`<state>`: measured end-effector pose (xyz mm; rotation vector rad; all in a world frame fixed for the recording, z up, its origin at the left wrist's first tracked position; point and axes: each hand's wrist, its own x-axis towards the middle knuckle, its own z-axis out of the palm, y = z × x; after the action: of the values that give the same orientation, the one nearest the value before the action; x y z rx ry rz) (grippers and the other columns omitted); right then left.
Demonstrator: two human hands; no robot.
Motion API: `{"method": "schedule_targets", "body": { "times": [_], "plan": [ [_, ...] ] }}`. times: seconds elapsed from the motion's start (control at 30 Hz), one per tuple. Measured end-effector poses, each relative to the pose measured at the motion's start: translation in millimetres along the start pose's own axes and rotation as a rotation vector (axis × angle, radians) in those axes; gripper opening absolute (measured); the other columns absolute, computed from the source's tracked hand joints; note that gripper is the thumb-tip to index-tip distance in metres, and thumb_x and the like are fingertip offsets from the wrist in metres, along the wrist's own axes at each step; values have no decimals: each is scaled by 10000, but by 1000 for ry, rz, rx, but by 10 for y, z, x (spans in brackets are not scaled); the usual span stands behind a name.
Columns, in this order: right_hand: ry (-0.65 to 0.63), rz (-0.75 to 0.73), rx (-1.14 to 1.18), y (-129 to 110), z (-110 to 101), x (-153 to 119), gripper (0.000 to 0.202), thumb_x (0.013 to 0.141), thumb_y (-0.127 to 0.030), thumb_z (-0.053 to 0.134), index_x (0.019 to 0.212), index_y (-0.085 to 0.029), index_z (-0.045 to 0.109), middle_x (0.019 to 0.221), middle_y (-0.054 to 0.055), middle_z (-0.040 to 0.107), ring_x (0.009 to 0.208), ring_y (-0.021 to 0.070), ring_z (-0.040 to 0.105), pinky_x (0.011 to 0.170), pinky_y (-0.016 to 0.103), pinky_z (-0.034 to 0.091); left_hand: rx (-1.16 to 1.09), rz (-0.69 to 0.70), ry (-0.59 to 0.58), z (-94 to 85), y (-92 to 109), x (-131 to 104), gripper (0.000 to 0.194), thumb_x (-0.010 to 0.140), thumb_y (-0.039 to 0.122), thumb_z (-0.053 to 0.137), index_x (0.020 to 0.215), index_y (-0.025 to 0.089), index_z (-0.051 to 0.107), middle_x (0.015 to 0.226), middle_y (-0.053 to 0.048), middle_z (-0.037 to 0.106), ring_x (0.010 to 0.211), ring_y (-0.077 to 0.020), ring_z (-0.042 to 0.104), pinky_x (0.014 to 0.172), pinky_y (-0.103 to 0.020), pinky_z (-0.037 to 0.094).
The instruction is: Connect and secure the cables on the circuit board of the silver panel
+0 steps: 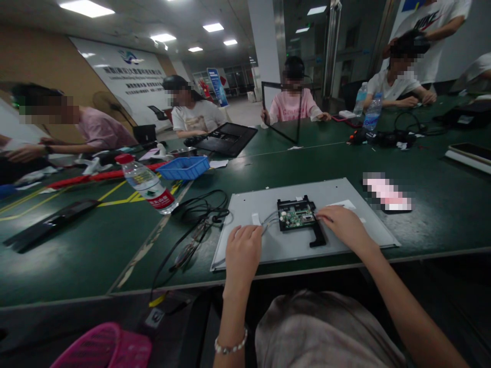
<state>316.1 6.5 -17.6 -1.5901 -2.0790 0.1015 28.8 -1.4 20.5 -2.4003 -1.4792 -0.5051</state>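
Grey-brown cloth (318,327) nearest, two bare hands over a pale panel (276,250).
Left hand (243,253): fingers curled together beside grey cables (270,221), grip unclear; right hand (345,227): fingertips together, touching the black bracket's (317,237) right edge, grip partly hidden. Bracket and circuit board (297,219) lie mid-panel; green table (268,171) stretches beyond; far right, a shirt (445,23) reads "NIKE".

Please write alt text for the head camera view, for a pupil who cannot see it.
A person's right hand is at the edge of a black frame holding a green circuit board, on a grey panel; the left hand is by the attached grey cables. Other people sit around the same green table.
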Motion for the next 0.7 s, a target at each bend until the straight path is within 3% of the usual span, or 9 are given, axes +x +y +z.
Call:
{"method": "schedule_targets", "body": {
  "times": [0.17,0.37,0.57,0.7],
  "plan": [
    [67,86,-75,33,-20,-37,264,915,-209,445,991,-209,698,1063,78,710,983,235,642,844,352,478,9,-28,49,28,-169,28,226,902,149,461,968,215,667,1003,-61,705,962,-234,621,938,-399,415],
    [-6,-18,73,55,-47,-7,255,869,-256,543,1085,-209,670,1131,57,693,1009,226,634,881,346,479,-101,-82,-22,145,-296,5,208,907,207,469,913,211,676,962,-38,732,920,-209,658,924,-376,425],
    [-39,-61,-2,36,-37,61,230,892,-220,513,1031,-216,696,1056,62,718,993,216,645,872,334,475,-87,-133,-44,144,-271,46,271,946,302,430,1048,191,655,1018,-68,728,948,-226,666,996,-418,389],
    [-12,-40,-126,2,-52,33,268,922,-182,443,996,-198,701,1029,89,720,975,231,648,847,348,479,-79,-76,-43,68,-156,257,286,949,298,430,1086,184,653,1028,-79,723,958,-233,658,970,-407,416]
  ]
}}
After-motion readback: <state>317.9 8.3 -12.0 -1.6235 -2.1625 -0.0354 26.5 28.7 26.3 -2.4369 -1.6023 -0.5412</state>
